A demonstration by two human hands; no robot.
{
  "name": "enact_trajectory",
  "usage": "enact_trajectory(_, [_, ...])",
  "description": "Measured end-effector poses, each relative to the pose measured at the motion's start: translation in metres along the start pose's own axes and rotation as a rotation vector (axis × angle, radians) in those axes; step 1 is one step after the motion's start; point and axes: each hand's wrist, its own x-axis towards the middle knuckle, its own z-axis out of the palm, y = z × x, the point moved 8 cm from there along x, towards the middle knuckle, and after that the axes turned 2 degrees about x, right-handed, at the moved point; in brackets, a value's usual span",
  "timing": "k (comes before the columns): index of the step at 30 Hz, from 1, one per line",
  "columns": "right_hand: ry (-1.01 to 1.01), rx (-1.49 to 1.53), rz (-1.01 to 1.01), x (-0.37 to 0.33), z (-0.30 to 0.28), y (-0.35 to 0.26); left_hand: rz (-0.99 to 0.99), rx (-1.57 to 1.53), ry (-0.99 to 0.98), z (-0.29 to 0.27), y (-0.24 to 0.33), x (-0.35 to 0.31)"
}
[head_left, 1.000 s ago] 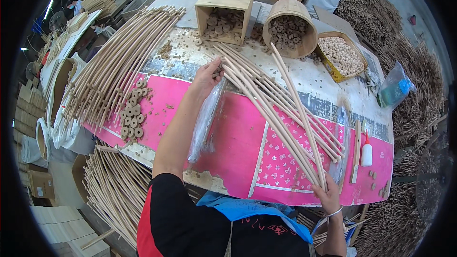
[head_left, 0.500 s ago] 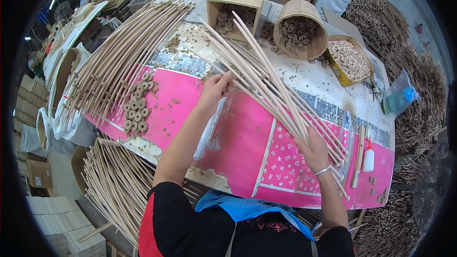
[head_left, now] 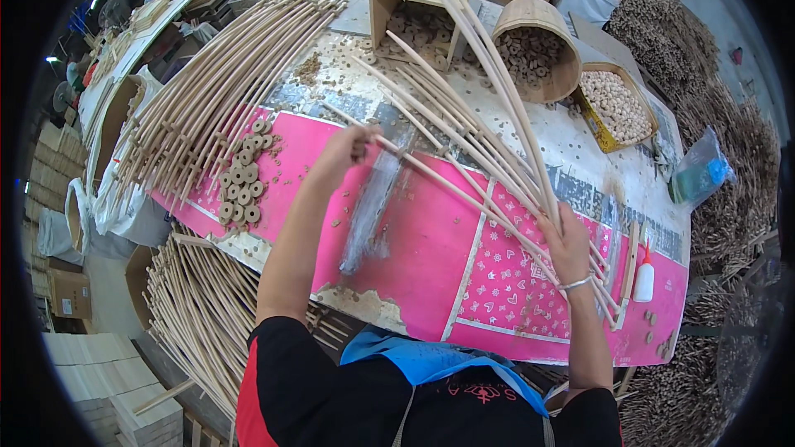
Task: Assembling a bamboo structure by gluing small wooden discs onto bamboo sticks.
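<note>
While the right hand grips plain-looking sticks over the pink sheet, the left hand curls at a ringed stick; blurred, can't tell if gripping; ringed pile at left looks done; plain ones, loose rings remain.

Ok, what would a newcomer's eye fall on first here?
Probably the bright pink sheet across the near part of the table, with the right hand gripping long pale sticks over its right side. After that, perhaps the broad spread of disc-fitted sticks at the left, and the round wooden tub of discs near the far edge.
</note>
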Motion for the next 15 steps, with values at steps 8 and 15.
enact_trajectory(8, [-0.095, 0.085, 0.049, -0.05, -0.006, 0.008, 0.255, -0.386, 0.254, -0.023, 0.033, 0.008])
enact_trajectory(15, [-0.085, 0.089, 0.043, -0.062, 0.001, 0.017, 0.243, -0.424, 0.204, -0.01, 0.027, 0.008])
